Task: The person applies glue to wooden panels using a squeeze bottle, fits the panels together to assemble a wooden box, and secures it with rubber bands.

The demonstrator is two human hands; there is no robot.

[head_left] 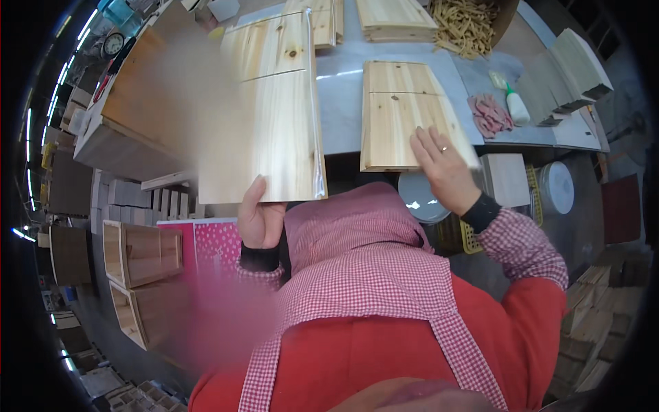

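While blur smears left board's (285, 137) left edge, I've left fingers (255, 192) holding it, right fingers (432, 145) atop right board (392, 127), grip unclear.

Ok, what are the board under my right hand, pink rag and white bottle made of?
The board: wood, perhaps pine, seemingly unvarnished; pale grain and dark knots show. The pink rag: likely matt cloth, from its crumpled folds. The white bottle: probably smooth plastic, given its squeeze-bottle shape and green tip.

A woodworking workshop — knotty wooden boards (401, 117) on a worktable (338, 103), heaped wooden slips (465, 29), open wooden boxes (152, 253).
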